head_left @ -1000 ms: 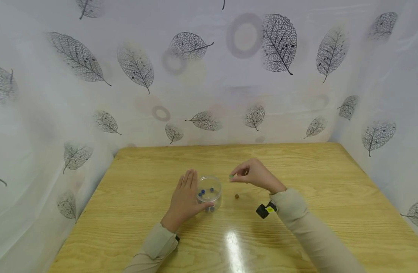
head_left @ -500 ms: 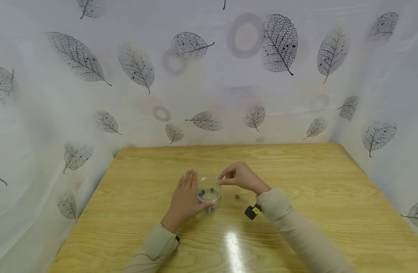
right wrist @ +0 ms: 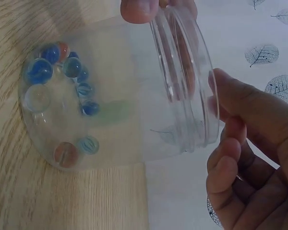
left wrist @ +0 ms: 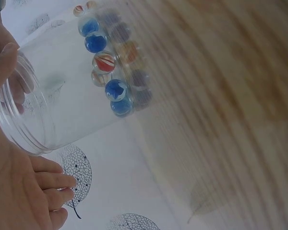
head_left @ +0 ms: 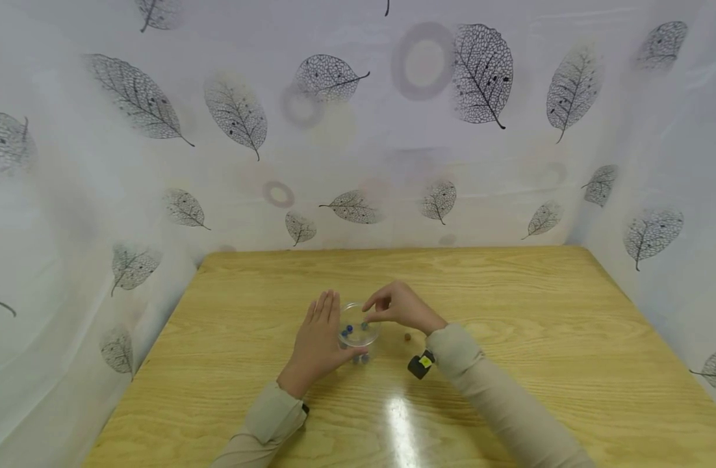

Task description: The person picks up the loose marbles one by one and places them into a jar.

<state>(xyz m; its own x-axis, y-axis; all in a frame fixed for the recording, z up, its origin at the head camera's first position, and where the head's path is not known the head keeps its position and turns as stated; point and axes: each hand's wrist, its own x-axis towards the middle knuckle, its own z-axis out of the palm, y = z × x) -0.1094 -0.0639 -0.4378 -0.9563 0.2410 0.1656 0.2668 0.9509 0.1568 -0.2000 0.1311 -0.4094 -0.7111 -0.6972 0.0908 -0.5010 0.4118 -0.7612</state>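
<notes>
A clear jar [head_left: 359,343] stands upright on the table with blue, clear and orange-streaked marbles [left wrist: 105,62] on its bottom. My left hand [head_left: 317,341] rests beside the jar, fingers straight along its left side and thumb across the near side. My right hand [head_left: 401,309] is at the jar's right rim, thumb and forefinger over the opening with nothing visible between them; its other fingers are bent. Inside the jar, a blurred green marble [right wrist: 114,111] shows as a streak below the mouth in the right wrist view.
A brownish marble [head_left: 407,337] lies on the wooden table [head_left: 510,279] to the right of the jar, near my right wrist's black camera [head_left: 420,366]. Leaf-patterned sheets [head_left: 358,143] enclose the table at the back and both sides.
My right hand has moved left from beside the jar to its rim. The green marble it pinched is let go and inside the jar. My left hand stays in place.
</notes>
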